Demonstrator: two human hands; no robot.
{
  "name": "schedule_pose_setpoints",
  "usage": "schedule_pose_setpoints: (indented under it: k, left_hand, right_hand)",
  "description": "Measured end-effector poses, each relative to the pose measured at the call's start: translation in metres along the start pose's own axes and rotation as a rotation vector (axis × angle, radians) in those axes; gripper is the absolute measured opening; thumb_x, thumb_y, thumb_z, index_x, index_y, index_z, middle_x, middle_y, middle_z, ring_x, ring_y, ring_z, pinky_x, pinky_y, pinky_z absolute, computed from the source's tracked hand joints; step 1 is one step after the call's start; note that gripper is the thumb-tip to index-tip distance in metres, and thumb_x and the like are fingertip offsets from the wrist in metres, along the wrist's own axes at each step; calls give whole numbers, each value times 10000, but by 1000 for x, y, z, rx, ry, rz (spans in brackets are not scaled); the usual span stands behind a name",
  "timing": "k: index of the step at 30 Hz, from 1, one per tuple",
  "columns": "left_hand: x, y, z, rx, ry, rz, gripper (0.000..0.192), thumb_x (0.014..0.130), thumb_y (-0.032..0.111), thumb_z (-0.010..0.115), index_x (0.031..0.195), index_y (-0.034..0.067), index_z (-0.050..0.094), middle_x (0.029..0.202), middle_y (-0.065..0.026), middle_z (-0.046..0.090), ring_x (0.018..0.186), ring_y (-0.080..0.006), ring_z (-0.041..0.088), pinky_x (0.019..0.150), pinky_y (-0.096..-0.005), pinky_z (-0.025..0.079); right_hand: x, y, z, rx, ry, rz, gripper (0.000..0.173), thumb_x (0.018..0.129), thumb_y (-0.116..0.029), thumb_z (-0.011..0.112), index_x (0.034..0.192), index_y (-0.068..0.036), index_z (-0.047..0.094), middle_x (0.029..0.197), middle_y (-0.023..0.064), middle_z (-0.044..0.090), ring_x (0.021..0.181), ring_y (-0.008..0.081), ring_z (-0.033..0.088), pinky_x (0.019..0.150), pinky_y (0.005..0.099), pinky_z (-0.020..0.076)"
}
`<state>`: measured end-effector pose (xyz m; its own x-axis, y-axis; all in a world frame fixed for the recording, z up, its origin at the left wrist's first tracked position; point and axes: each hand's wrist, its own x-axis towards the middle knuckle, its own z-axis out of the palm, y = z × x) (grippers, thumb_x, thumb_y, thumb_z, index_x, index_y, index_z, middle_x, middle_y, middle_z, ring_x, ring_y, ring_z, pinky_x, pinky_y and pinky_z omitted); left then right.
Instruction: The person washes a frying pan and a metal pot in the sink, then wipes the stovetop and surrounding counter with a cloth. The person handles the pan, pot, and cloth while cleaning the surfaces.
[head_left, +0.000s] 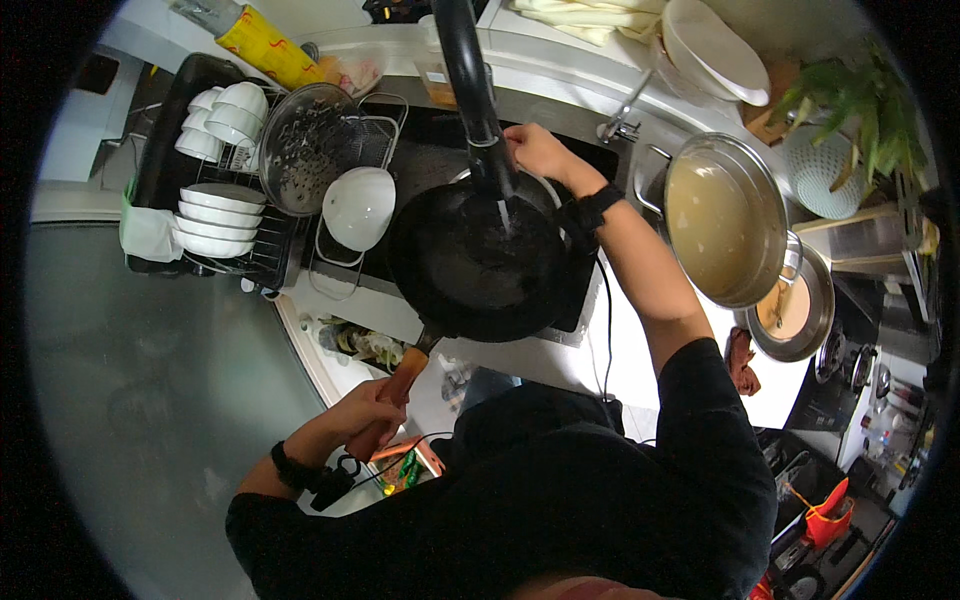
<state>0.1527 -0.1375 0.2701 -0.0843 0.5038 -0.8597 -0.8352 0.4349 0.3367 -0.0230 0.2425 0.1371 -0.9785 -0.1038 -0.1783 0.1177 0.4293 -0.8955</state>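
My left hand (367, 409) is closed around the wooden handle (405, 375) of a black wok (472, 292), which is over a dark cooktop before me. A black pipe (472, 82) with a spout end reaches down over the wok, and a pale streak, seemingly water, shows at its mouth. My right hand (536, 150) is at the far side of the pipe, beside its lower end; its fingertips are partly hidden, so its grip cannot be told. A white bowl (358, 208) rests on a wire basket left of the wok.
On the left, a black dish rack (289, 262) holds stacked white bowls, with a glass lid (307, 150) leaning by it. To the right stand a large steel pot (720, 217) of cloudy liquid, a smaller steel pan (814, 322) and a brown cloth (741, 364). A black cable (609, 322) hangs near my right arm.
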Motion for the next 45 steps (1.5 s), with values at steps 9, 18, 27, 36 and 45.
schedule_pose_setpoints:
  k: [9, 18, 27, 36, 45]
  left_hand:
    - [-6, 43, 4, 76, 5, -114, 283, 738, 27, 574, 990, -9, 451, 686, -61, 535, 481, -134, 522, 486, -248, 453]
    - [-11, 45, 8, 155, 130, -57, 370, 724, 42, 623, 1036, -9, 432, 711, -59, 512, 440, -135, 514, 398, -267, 449]
    - [-18, 11, 3, 706, 335, 111, 321, 695, 55, 623, 956, 0, 444, 681, -58, 505, 443, -157, 522, 404, -307, 460]
    - [-65, -6, 15, 1286, 842, 303, 321, 684, 93, 601, 944, -5, 440, 774, -249, 581, 765, -449, 565, 653, -475, 456]
    - [-75, -46, 5, 790, 560, 452, 243, 735, 58, 561, 949, 7, 457, 646, -69, 507, 431, -156, 515, 388, -290, 441]
  right_hand:
    - [84, 10, 29, 311, -558, -56, 258, 851, -133, 580, 1073, -2, 604, 1052, 95, 593, 1028, 191, 519, 881, 286, 429]
    - [90, -33, 25, 999, -254, -103, 225, 869, -7, 506, 1076, 49, 575, 1020, 91, 626, 898, 141, 609, 849, 240, 469]
    - [-57, -6, -11, 484, 3, 124, 283, 926, -141, 484, 1173, -24, 560, 1073, 53, 615, 970, 121, 578, 833, 241, 459]
    - [-263, -12, 22, 615, 166, 139, 296, 938, -167, 473, 1176, -10, 551, 1120, 92, 612, 1019, 185, 585, 890, 297, 454]
    - [-427, 8, 64, 575, 423, 228, 269, 925, -158, 501, 1131, 1, 567, 1059, 84, 626, 978, 173, 592, 863, 294, 460]
